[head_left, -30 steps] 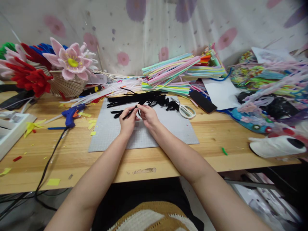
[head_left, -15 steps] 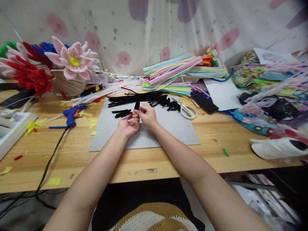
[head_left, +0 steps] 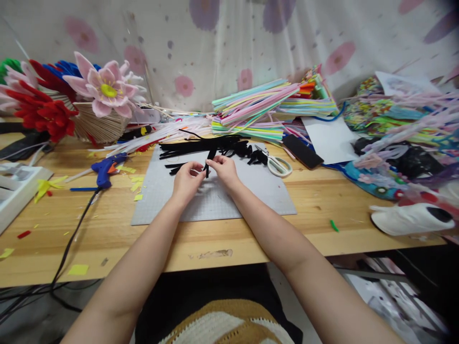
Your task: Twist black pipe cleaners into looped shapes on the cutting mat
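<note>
Between my two hands a short black pipe cleaner piece (head_left: 211,156) stands nearly upright over the grey cutting mat (head_left: 172,205). My right hand (head_left: 225,170) pinches it from the right with thumb and fingertips. From the left, my left hand (head_left: 188,180) closes thumb and fingers at its lower end. Whether the piece is one stem or several pressed together, I cannot tell. Just behind lies a pile of long black pipe cleaners (head_left: 201,144), and a few cut black lengths (head_left: 174,168) rest left of my hands. Curled black pieces (head_left: 257,156) sit on the right by the scissors (head_left: 279,166).
A blue glue gun (head_left: 103,171) with its cord lies left, near yellow scraps (head_left: 137,186). Pastel pipe cleaner bundles (head_left: 251,107) are stacked at the back. A black phone-like slab (head_left: 303,151), white paper (head_left: 330,138) and a white rounded object (head_left: 410,219) are on the right.
The left hand has turned from palm up to palm down, its fingers now at the piece's lower end. The black piece shows longer and more upright between the hands.
</note>
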The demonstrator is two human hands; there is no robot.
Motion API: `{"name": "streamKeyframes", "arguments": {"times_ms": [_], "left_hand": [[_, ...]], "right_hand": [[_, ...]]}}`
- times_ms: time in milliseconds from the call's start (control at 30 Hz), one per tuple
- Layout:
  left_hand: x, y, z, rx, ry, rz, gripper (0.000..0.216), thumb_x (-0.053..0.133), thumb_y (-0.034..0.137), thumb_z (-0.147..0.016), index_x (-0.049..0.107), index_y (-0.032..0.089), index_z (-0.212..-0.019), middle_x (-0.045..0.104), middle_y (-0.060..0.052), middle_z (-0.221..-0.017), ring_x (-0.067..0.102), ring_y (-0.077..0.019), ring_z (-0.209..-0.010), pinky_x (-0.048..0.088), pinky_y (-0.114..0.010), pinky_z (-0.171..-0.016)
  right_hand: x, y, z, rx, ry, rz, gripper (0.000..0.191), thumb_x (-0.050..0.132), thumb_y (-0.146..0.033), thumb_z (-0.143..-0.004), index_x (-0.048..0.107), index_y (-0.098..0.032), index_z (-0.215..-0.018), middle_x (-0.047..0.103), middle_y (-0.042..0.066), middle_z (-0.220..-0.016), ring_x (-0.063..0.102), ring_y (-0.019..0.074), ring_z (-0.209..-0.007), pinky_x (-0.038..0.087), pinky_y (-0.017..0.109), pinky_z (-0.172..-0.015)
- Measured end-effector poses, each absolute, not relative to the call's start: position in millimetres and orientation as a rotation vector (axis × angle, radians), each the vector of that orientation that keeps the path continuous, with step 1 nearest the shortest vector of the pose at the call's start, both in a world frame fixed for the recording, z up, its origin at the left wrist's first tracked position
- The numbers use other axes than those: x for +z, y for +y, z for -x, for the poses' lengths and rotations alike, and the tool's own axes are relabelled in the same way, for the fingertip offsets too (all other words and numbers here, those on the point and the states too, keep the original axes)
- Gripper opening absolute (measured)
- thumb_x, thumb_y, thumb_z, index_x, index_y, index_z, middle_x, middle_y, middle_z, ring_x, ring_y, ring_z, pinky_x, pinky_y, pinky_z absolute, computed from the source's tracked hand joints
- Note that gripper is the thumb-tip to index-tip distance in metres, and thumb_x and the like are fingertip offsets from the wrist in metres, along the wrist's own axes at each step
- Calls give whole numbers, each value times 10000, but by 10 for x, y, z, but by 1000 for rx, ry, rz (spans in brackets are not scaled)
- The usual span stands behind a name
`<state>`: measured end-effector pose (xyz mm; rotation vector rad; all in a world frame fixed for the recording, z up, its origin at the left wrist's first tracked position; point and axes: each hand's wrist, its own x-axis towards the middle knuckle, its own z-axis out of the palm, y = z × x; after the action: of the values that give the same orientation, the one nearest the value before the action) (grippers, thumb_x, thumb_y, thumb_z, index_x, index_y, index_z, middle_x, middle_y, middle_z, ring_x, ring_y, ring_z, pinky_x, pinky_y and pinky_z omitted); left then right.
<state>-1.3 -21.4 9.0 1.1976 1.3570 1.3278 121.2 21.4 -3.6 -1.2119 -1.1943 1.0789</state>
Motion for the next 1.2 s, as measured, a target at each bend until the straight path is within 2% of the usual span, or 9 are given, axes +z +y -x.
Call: {"name": "streamKeyframes", "arguments": {"times_ms": [233, 367, 467, 600, 800, 933, 1033, 1100, 1200], "left_hand": [[66, -186, -45, 1396, 1563, -1298, 144, 674, 297, -681, 641, 168, -627, 570, -4, -604, 469, -97, -565, 330, -186, -506], [107, -159, -58, 1295, 1399, -866, 191, 616, 227, -728, 568, 133, -569, 487, 21, -472, 365, -52, -407, 250, -178, -392], [168, -148, -17, 1159, 1191, -570, 133, 594, 163, -731, 555, 120, -611, 512, 12, -510, 364, -31, -371, 208, -155, -330], [238, -146, 64, 1003, 955, -309, 98, 486, 105, -769, 555, 111, -699, 525, -9, -553, 417, -41, -378, 232, -133, -292], [291, -191, 152, 732, 552, -9, 114, 480, 125, -788, 472, 145, -676, 449, 8, -526, 407, -34, -385, 278, -89, -291], [263, -216, 96, 787, 528, -34, 123, 494, 146, -827, 504, 143, -705, 465, 15, -555, 389, -10, -385, 265, -58, -301], [197, -223, -15, 839, 761, -255, 162, 514, 182, -839, 546, 127, -689, 477, 16, -561, 322, 0, -366, 283, -84, -325], [144, -227, -83, 972, 1002, -500, 153, 585, 210, -794, 570, 124, -669, 480, 23, -560, 320, -8, -380, 319, -119, -360], [56, -224, -124, 1356, 1273, -920, 138, 721, 203, -650, 602, 159, -705, 531, 26, -660, 462, -41, -535, 380, -137, -468]], "right_hand": [[-24, 180, -1158, 1169, -1204, 1131, 371, 727, -406, -538, 442, -178, -473, 334, -74, -441, 280, 56, -461, 208, 233, -472], [-26, 170, -1136, 1302, -1157, 1068, 372, 738, -403, -522, 448, -174, -485, 365, -74, -445, 282, 46, -447, 196, 224, -453], [-16, 148, -1112, 1449, -1063, 993, 362, 750, -385, -512, 460, -169, -509, 364, -84, -439, 258, 33, -420, 164, 222, -436], [26, 93, -1089, 1557, -964, 914, 331, 762, -341, -504, 489, -157, -538, 389, -87, -443, 250, 18, -398, 146, 217, -422], [119, 25, -1071, 1658, -951, 828, 334, 780, -351, -474, 534, -148, -573, 503, -51, -514, 394, 40, -474, 250, 198, -444], [125, 53, -1080, 1613, -919, 820, 326, 771, -339, -498, 518, -155, -588, 457, -67, -499, 348, 30, -448, 216, 199, -420], [102, 106, -1121, 1526, -808, 847, 336, 746, -306, -539, 439, -173, -568, 318, -103, -456, 210, 17, -404, 146, 213, -394], [90, 136, -1150, 1488, -720, 865, 348, 734, -277, -554, 400, -182, -572, 274, -112, -458, 168, 18, -401, 119, 217, -388], [86, 152, -1162, 1486, -654, 875, 326, 731, -251, -548, 416, -179, -597, 295, -109, -471, 168, 16, -404, 103, 212, -383]]}}
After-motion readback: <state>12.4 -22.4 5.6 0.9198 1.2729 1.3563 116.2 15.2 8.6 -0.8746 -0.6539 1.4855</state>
